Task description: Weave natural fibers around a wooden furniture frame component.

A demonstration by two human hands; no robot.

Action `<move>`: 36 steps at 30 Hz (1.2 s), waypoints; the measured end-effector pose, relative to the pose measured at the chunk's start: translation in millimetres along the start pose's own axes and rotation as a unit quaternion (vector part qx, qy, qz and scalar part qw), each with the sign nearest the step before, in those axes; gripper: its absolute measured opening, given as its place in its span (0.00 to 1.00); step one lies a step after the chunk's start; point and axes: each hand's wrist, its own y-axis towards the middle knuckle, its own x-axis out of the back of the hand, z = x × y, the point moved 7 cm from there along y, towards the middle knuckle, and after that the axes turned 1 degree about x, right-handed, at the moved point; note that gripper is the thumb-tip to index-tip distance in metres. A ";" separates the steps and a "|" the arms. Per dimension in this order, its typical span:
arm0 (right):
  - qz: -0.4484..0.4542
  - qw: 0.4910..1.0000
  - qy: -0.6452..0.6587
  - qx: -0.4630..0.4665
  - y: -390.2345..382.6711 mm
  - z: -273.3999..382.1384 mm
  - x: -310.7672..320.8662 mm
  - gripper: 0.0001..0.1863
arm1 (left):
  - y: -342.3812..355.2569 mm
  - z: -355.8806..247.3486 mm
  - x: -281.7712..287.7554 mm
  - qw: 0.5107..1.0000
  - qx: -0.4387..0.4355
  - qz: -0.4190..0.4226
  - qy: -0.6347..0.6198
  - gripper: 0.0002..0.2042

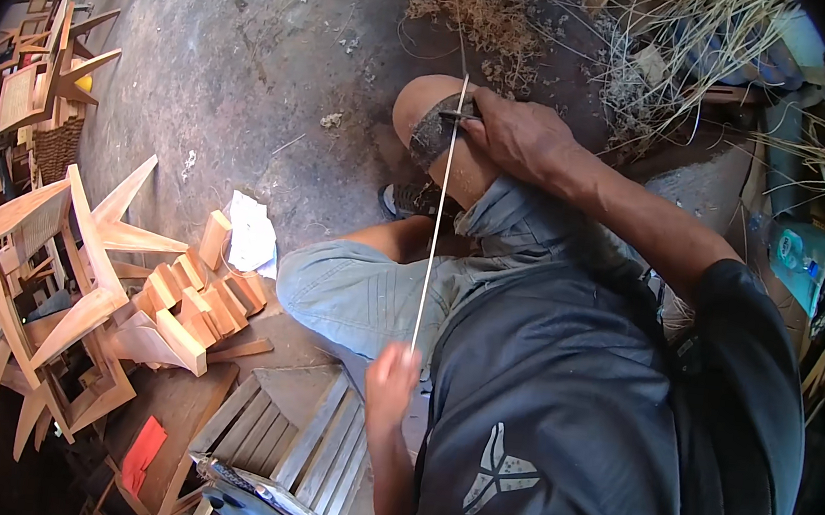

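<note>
A long, thin, pale strip (436,230), which looks like rattan cane, runs taut across my lap. My left hand (391,381) is closed around its near end, close to my waist. Over my raised knee, my right hand (521,133) grips a small dark blade (460,116), pressing it across the strip. Beneath the strip, a dark pad (432,137) covers part of the knee. The strip's far end passes beyond the knee toward the floor. The blade's handle is hidden under my right fingers.
Brown curly shavings (488,14) lie on the floor past my knee, beside a heap of loose pale strands (689,65). At left stand wooden chair frames (93,284) and stacked wood blocks (202,301). A slatted wooden piece (259,427) and red sheet (142,455) lie nearer.
</note>
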 end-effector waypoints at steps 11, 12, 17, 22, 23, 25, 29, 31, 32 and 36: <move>0.046 0.979 0.176 -0.092 5.1 -25.2 32.6 0.21 | 85.9 -100.1 -68.1 0.982 -0.182 -0.035 -0.024 0.09; 0.045 0.980 0.174 -0.088 6.8 -19.2 26.9 0.21 | 101.1 -119.1 -76.6 0.974 -0.221 -0.037 -0.021 0.10; 0.056 0.998 0.028 -0.028 -5.1 6.8 -5.7 0.18 | 129.7 -146.9 -99.7 0.961 -0.262 -0.045 0.078 0.10; 0.029 0.999 0.008 -0.039 -9.1 -3.2 -5.1 0.17 | 36.1 -41.3 -31.1 0.999 -0.052 0.006 0.014 0.07; 0.037 0.999 0.022 -0.032 -7.7 -2.1 -8.1 0.18 | 7.8 -19.3 -9.8 0.999 -0.027 -0.025 0.019 0.07; 0.039 0.998 0.038 -0.022 -1.2 -3.7 -7.0 0.19 | -38.6 13.8 21.2 1.000 0.016 -0.003 -0.008 0.07; 0.044 0.988 0.135 -0.068 8.5 -35.6 -9.5 0.21 | -51.2 19.3 28.0 0.984 0.023 -0.035 -0.172 0.07; 0.009 0.963 0.244 -0.112 4.7 -35.9 16.8 0.22 | -17.3 -7.1 7.8 0.987 -0.023 -0.040 -0.151 0.07; 0.010 0.965 0.241 -0.107 4.6 -32.6 27.3 0.22 | 5.8 -28.7 -10.0 0.991 -0.042 -0.027 -0.125 0.06; 0.006 0.982 0.168 -0.085 1.3 -24.5 35.8 0.21 | 101.6 -127.5 -86.6 0.980 -0.196 0.008 0.020 0.08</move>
